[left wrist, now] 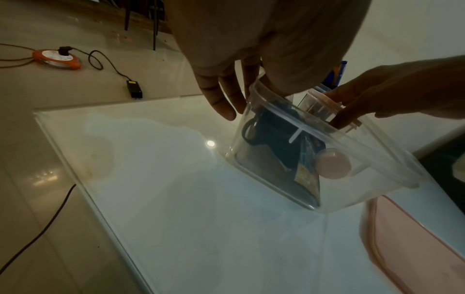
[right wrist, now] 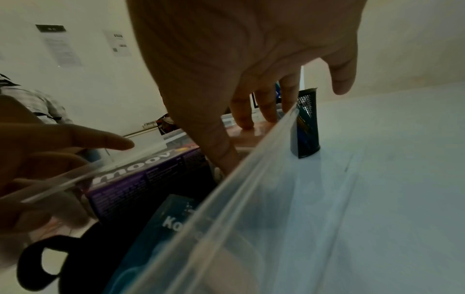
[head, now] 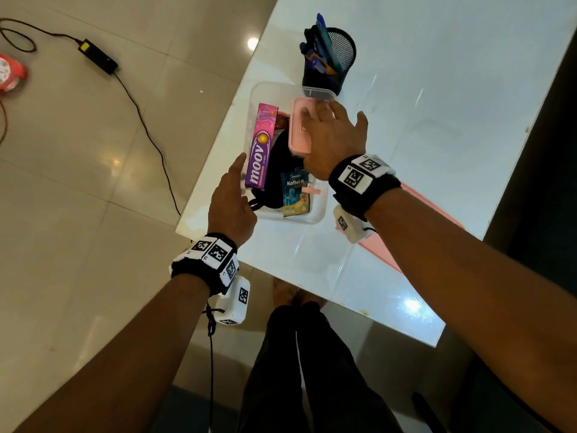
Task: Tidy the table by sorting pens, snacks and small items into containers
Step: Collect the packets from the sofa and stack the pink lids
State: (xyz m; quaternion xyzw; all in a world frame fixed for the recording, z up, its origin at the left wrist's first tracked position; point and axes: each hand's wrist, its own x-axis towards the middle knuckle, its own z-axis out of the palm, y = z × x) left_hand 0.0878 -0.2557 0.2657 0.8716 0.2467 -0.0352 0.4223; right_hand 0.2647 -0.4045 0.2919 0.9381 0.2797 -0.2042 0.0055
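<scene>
A clear bin (head: pixel 321 210) stands on the white table (head: pixel 437 89). In it lie a purple moov box (head: pixel 259 151), a black mask (head: pixel 278 170) and a Kofiet-H sachet (head: pixel 295 195). My right hand (head: pixel 327 132) holds a small pink-lidded box (head: pixel 298 132) over the bin's far right part. Its fingertips (right wrist: pixel 245 123) are on the lid, the thumb is down at the near end and the little finger is lifted. My left hand (head: pixel 246 185) holds the bin's left wall (left wrist: pixel 254 93), straight fingers (left wrist: pixel 221 99) outside and the thumb over the rim.
A black mesh holder (head: pixel 331 57) full of pens stands behind the bin, with a small clear container (head: pixel 318 92) at its foot. A large pink lid (head: pixel 418 198) lies on the table under my right forearm. On the floor to the left are a power adapter (head: pixel 98 56) and its cable.
</scene>
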